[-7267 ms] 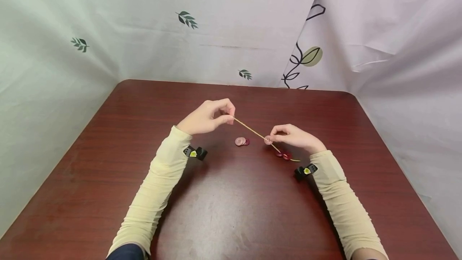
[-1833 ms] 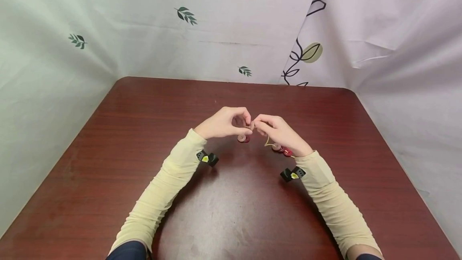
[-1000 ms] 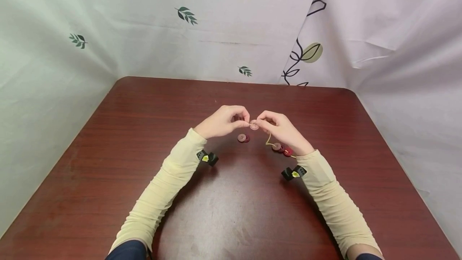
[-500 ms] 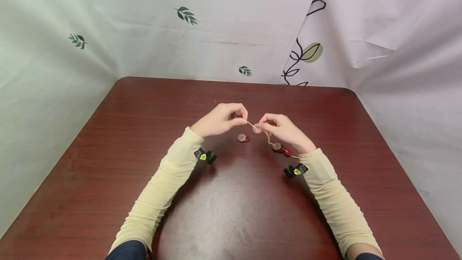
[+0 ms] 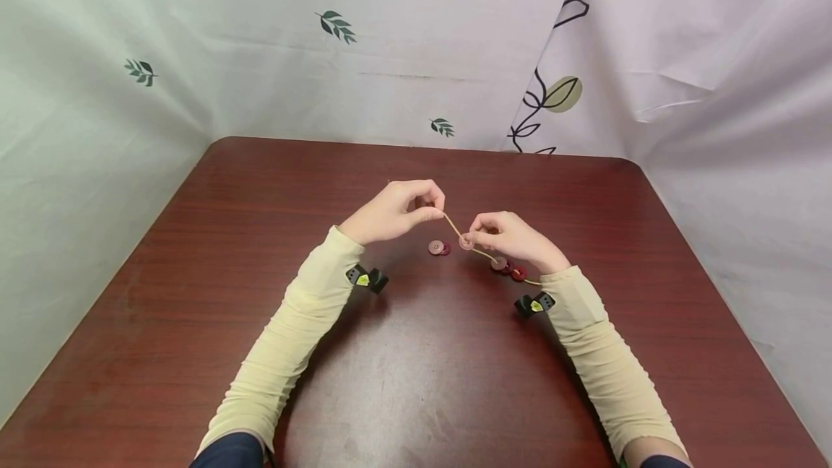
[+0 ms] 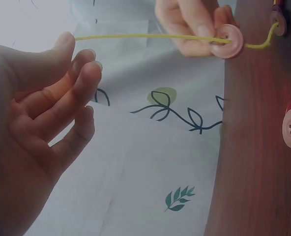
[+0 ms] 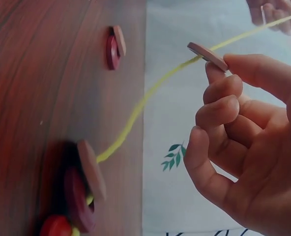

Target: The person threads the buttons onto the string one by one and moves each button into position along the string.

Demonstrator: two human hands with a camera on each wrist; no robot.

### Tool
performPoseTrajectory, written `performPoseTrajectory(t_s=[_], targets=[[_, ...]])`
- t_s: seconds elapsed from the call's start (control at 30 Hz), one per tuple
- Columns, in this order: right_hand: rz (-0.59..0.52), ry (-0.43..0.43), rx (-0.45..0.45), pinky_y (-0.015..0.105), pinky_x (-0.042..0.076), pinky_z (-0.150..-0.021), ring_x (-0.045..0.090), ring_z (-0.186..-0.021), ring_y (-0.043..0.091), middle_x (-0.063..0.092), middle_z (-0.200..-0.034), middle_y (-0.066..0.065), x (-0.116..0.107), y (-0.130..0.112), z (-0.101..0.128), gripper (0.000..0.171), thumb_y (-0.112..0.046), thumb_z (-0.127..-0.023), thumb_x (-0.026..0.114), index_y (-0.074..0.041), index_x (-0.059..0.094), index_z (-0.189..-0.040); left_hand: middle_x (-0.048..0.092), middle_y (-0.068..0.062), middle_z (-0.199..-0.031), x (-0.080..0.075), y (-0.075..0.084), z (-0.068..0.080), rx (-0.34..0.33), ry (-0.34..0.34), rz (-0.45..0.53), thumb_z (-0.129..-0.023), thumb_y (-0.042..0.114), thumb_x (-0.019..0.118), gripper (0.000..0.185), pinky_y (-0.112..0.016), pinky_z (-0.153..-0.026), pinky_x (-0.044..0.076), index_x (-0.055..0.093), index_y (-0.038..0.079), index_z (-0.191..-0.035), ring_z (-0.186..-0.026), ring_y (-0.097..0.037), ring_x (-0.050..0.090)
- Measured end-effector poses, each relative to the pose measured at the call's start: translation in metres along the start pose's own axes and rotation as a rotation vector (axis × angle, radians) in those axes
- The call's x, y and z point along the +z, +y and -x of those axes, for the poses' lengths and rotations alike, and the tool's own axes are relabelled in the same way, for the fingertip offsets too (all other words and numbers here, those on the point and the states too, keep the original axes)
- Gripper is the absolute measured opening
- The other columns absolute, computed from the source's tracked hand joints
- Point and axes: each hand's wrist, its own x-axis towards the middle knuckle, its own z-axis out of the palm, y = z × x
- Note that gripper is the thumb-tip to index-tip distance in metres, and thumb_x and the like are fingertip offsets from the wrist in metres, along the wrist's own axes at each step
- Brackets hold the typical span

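A yellow cord [image 5: 453, 225] runs taut between both hands above the table. My left hand [image 5: 439, 209] pinches its far end between thumb and forefinger, as the left wrist view shows at the left hand [image 6: 75, 46]. My right hand [image 5: 476, 235] pinches a pink button [image 5: 466, 241] threaded on the cord. In the right wrist view the right hand [image 7: 219, 61] holds the pink button [image 7: 208, 55] by its rim. Behind it the cord [image 7: 135, 110] dips to three strung buttons [image 5: 507, 267] lying on the wood, pink, dark red and red.
Two loose buttons [image 5: 437, 247], a pink one overlapping a dark red one, lie on the dark red wooden table [image 5: 416, 381] just below the cord. Pale patterned cloth [image 5: 390, 56] walls in the table at the back and on both sides.
The hands have drawn apart, left up and right down toward the strung buttons. The pink button has slid along the cord, which has gone from slack to nearly straight.
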Motion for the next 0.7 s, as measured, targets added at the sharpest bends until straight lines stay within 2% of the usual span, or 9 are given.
performPoseTrajectory(t_s=[0.27,0.37,0.5,0.7], targets=[[-0.067,-0.097,0.047,0.028,0.046,-0.054,0.054,-0.053,0.02,0.059,-0.07,0.008,-0.003,0.009,0.0,0.017,-0.022,-0.093,0.061,-0.008,0.067,-0.085,0.059,0.0,-0.077,-0.002,0.002,0.0,0.014,0.008,0.024,-0.089,0.008,0.068,0.008,-0.025,-0.062,0.04,0.06,0.009,-0.088,-0.07,-0.01,0.051],[-0.06,-0.112,0.062,0.028,0.046,-0.056,0.055,-0.055,0.021,0.058,-0.069,0.007,-0.004,0.012,0.001,0.017,-0.02,-0.093,0.06,-0.007,0.067,-0.084,0.059,0.0,-0.078,-0.002,0.003,0.0,0.014,0.007,0.04,-0.089,0.008,0.068,0.008,-0.026,-0.063,0.041,0.06,0.009,-0.088,-0.071,-0.01,0.052],[-0.079,-0.145,0.084,0.031,0.046,-0.052,0.055,-0.055,0.02,0.058,-0.066,0.009,-0.005,0.018,0.002,0.017,-0.019,-0.092,0.061,-0.005,0.066,-0.083,0.059,0.0,-0.078,-0.003,0.003,0.001,0.018,0.01,0.052,-0.089,0.007,0.068,0.008,-0.03,-0.065,0.042,0.06,0.009,-0.088,-0.073,-0.011,0.053],[-0.064,-0.184,0.094,0.031,0.048,-0.058,0.056,-0.059,0.018,0.061,-0.064,0.007,-0.008,0.027,0.003,0.017,-0.018,-0.091,0.064,-0.004,0.066,-0.081,0.059,-0.001,-0.079,-0.004,0.005,0.001,0.011,0.025,0.065,-0.089,0.007,0.068,0.009,-0.029,-0.066,0.041,0.059,0.009,-0.087,-0.074,-0.01,0.053]])
